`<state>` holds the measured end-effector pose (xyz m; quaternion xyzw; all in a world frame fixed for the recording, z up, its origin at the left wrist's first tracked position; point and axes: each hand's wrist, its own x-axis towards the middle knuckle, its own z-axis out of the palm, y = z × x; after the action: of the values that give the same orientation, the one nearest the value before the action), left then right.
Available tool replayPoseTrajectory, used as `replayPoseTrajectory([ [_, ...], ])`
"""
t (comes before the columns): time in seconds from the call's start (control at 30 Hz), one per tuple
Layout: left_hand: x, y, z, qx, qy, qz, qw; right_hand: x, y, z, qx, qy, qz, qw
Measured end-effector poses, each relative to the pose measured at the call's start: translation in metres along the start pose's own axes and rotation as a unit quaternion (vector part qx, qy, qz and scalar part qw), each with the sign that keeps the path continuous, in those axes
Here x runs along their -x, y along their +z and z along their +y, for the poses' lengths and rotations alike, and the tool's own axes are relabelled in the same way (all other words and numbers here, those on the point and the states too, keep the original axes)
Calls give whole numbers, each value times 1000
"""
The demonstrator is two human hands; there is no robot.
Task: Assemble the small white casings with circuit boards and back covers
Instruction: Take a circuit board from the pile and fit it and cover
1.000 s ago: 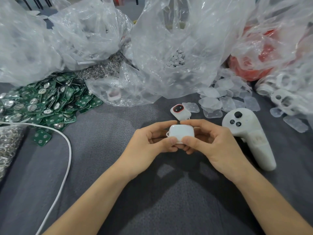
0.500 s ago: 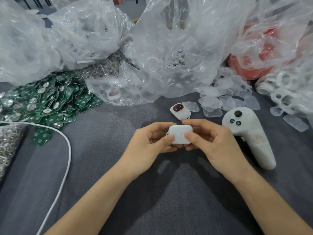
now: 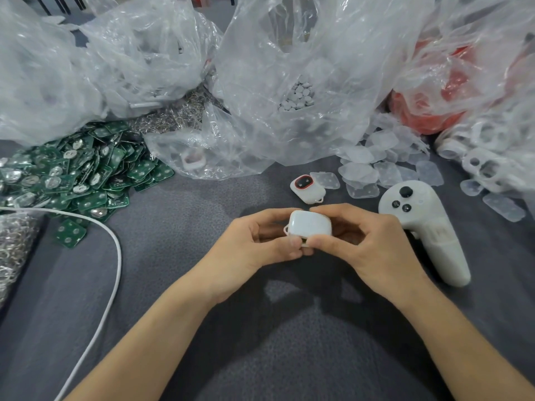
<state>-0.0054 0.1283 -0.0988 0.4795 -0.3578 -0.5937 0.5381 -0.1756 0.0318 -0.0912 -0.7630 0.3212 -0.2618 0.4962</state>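
Observation:
Both hands hold a small white casing (image 3: 310,224) over the grey cloth at the centre. My left hand (image 3: 254,250) pinches its left side and near edge with thumb and fingers. My right hand (image 3: 373,250) pinches its right side, thumb on the near edge. The casing's smooth white side faces up; a sliver of green shows at its lower edge between the thumbs. A finished white casing with a red-ringed dark face (image 3: 307,189) lies just beyond the hands. Green circuit boards (image 3: 78,175) are heaped at the left. Translucent covers (image 3: 385,169) are scattered at the right.
A white game controller (image 3: 425,227) lies right of my right hand. A white cable (image 3: 115,256) curves across the left. Large clear plastic bags (image 3: 289,82) stand behind, one with small white discs. White ring parts (image 3: 486,166) and a red bag (image 3: 440,105) sit far right.
The casing has tilted slightly in my hands and both thumbs have slid down to its near edge. The hands stay in the same place.

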Motion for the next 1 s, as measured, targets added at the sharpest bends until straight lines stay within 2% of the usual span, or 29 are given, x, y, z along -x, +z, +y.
replayPoseTrajectory([
  [0.07,0,-2,-1,5,-4,7,1000,-1,1,-1,-61,-3,13,998],
  [0.17,-1,-4,-3,5,-7,12,1000,-3,-2,0,-102,21,92,990],
  [0.23,-1,-4,-2,6,-8,14,1000,-5,-8,6,6,45,139,989],
  [0.3,-1,-3,-1,2,-6,16,1000,-7,-12,12,158,67,126,977],
  [0.37,-1,-2,-1,-3,-5,20,1000,-8,-11,16,231,78,110,964],
  [0.43,-1,-1,0,0,-6,23,1000,-7,-9,14,231,63,132,962],
  [0.53,0,0,0,-2,-6,18,1000,-4,-7,7,142,5,170,975],
  [0.6,-1,0,0,-6,-4,13,1000,-1,-6,0,69,-37,130,988],
  [0.7,0,-1,-1,-1,-1,7,1000,3,1,-5,125,-94,59,986],
  [1.0,0,-1,-1,-17,0,3,1000,2,2,0,161,-111,40,980],
])
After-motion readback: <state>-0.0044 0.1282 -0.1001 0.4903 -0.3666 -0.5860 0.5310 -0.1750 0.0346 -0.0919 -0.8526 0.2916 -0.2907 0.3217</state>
